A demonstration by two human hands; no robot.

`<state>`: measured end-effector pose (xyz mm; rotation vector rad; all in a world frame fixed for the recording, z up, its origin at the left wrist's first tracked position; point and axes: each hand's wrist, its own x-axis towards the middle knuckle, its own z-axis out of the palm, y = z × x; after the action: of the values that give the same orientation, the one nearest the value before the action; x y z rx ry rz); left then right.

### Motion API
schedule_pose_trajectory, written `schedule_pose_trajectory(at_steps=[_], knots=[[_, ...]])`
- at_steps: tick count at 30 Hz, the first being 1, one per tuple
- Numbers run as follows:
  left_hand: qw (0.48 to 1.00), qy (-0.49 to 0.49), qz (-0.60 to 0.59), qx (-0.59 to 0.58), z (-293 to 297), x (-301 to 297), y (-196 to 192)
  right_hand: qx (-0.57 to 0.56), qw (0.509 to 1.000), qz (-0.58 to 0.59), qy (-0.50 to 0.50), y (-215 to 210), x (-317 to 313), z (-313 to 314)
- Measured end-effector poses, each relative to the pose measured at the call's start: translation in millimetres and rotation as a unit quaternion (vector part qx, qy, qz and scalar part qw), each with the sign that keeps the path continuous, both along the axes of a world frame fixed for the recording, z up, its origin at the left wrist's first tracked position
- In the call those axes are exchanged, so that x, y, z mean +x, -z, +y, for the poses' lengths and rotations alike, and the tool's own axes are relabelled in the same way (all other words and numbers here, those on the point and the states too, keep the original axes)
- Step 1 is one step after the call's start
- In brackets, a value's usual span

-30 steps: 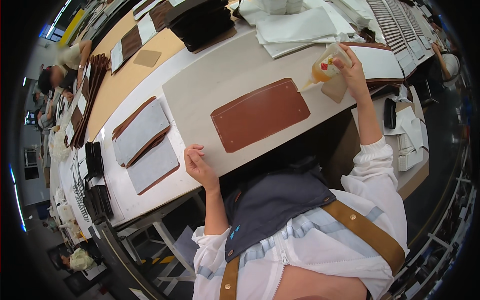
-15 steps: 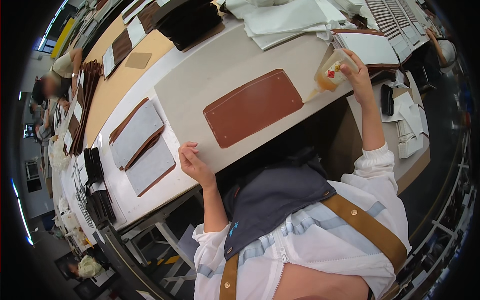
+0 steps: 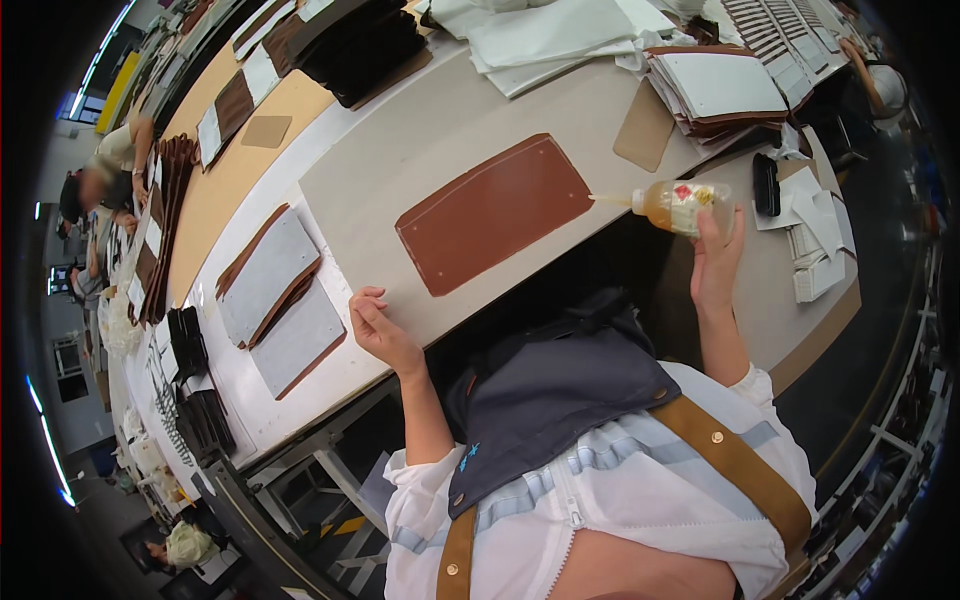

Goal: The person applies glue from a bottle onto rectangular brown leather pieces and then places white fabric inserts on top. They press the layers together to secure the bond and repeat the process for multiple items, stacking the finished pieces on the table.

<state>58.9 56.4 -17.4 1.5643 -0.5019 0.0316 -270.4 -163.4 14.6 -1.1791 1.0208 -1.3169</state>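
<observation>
One brown leather panel [image 3: 495, 212], one glue bottle [image 3: 680, 204], two grey-lined pieces [image 3: 268, 272], one tan cardboard piece [image 3: 644, 124]

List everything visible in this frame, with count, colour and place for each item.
Leather panel: one, brown, flat on the grey work mat in front of the person.
Squeeze bottle: one, clear with amber liquid, nozzle aimed at the panel's right edge.
Grey-lined panels: two, grey with brown edges, left of the mat.
Stack of lined pieces: one pile, white on brown, far right.
Cardboard piece: one, tan, beside that stack.
Dark pieces: one pile, black-brown, far side.
Black phone: one, right of the bottle.
Left hand: loosely curled at the table's near edge.
Right hand: holding the squeeze bottle.
</observation>
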Motion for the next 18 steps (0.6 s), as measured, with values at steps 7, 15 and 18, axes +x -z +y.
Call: schedule_pose_trajectory(at_steps=[7,15,18], knots=[[1.000,0.006,-0.006,0.000,0,0,0,-0.087,0.983,0.136,0.091,12,12,33],[1.000,0.014,-0.006,-0.007,1,1,2,-0.127,0.970,0.190,0.084,10,19,40],[1.000,0.014,-0.002,-0.006,0,1,1,-0.136,0.971,0.187,0.061,8,24,46]])
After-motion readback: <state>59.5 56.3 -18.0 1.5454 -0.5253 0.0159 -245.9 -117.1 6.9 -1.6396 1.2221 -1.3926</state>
